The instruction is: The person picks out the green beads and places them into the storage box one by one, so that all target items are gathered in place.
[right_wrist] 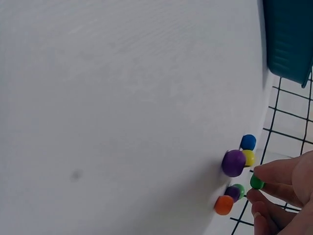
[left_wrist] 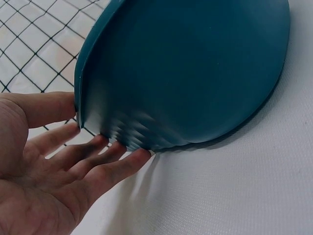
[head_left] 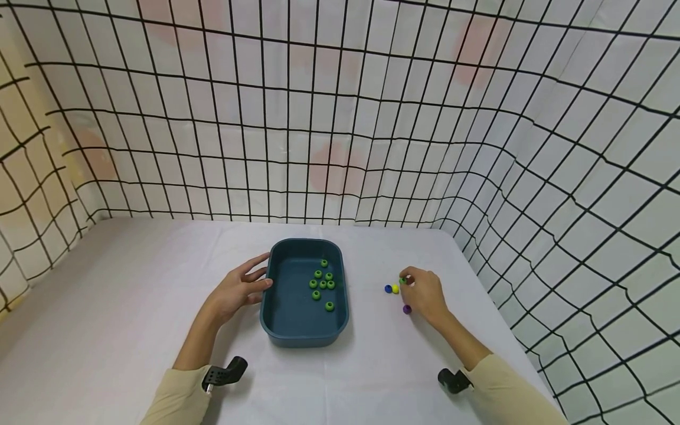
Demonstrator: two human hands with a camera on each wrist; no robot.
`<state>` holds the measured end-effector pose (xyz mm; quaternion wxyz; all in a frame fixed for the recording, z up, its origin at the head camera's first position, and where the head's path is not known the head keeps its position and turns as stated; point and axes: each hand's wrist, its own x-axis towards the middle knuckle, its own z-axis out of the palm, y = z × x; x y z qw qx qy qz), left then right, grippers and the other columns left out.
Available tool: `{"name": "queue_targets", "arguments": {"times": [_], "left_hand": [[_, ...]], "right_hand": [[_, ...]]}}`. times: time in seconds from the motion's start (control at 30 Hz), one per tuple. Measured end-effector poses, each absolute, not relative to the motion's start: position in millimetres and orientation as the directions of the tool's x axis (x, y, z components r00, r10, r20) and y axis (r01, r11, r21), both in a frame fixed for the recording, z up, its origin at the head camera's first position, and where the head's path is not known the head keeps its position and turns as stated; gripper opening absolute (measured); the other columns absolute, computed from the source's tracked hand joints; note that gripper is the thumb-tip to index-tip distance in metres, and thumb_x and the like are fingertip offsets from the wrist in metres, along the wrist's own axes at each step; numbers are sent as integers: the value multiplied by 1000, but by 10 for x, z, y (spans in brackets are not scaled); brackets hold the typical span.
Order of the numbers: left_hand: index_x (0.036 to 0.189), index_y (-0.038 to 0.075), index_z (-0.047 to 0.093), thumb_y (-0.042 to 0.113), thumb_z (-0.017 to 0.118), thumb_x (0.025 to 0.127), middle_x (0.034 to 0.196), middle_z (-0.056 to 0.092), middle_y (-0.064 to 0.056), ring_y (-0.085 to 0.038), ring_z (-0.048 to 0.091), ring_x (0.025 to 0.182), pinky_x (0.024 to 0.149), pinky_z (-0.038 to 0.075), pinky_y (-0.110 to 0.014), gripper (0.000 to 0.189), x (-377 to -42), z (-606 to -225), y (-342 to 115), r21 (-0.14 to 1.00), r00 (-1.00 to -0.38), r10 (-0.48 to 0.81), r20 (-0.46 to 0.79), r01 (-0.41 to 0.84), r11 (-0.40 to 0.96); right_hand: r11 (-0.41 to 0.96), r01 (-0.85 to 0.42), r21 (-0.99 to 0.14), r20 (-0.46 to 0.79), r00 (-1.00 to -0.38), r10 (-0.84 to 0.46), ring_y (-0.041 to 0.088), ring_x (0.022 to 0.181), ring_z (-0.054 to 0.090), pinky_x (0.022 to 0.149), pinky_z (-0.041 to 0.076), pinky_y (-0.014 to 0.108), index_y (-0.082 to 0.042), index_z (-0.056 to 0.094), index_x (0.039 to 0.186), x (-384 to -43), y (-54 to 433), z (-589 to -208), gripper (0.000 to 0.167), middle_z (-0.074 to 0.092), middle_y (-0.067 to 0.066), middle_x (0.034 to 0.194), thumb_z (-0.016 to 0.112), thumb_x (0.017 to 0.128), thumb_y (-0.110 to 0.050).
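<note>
A dark blue-green plastic tub (head_left: 304, 341) stands on the white cloth, with several green beads (head_left: 316, 295) scattered on its floor. My left hand (head_left: 237, 290) rests against the tub's left side, its fingers extended and touching the wall and rim, as the left wrist view shows. To the right of the tub, my right hand (head_left: 425, 295) pinches a green bead (right_wrist: 257, 181) between thumb and fingertips. Near it lie a blue bead (head_left: 388, 289), a yellow bead (head_left: 395, 288) and a purple bead (head_left: 406, 309).
In the right wrist view, an orange bead (right_wrist: 224, 205), a second purple bead (right_wrist: 233, 193) and a pale green bead (right_wrist: 239, 189) lie close to the right hand. Black netting (head_left: 329, 136) over white sheeting borders the table's back and sides. Each sleeve carries a black wrist camera (head_left: 227, 373).
</note>
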<state>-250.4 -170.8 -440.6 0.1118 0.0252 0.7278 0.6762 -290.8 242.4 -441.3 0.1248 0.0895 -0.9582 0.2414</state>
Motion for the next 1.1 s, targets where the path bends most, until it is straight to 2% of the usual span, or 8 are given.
{"name": "queue_targets", "arguments": {"times": [0.37,0.7,1.1], "left_hand": [[162,19,29,9,61,100,164,28,-24,-43,46,142,103,52,-51,70,-2503,-4409,-1713,990,-974,190,-125,-110,85],[162,19,28,9,61,100,164,29,-24,-43,47,140,103,51,-52,70,-2504,-4407,-1717,990,-973,188,-130,-116,85],[162,19,28,10,62,100,164,28,-25,-44,47,141,103,51,-52,71,-2503,-4410,-1717,989,-973,190,-130,-115,88]], "right_hand": [[827,-308,-471,345,-927,-149,29,79,63,76,48,42,-1,75,99,-2924,2277,-4309,15,74,13,82,69,85,-3],[810,-345,-474,364,-915,-177,28,77,71,71,56,43,-3,74,99,-2929,2068,-4236,14,76,14,88,71,85,-5],[767,-435,-471,428,-873,-232,27,80,70,72,57,43,-5,75,98,-2875,1769,-4097,13,77,12,87,72,85,-6]]}}
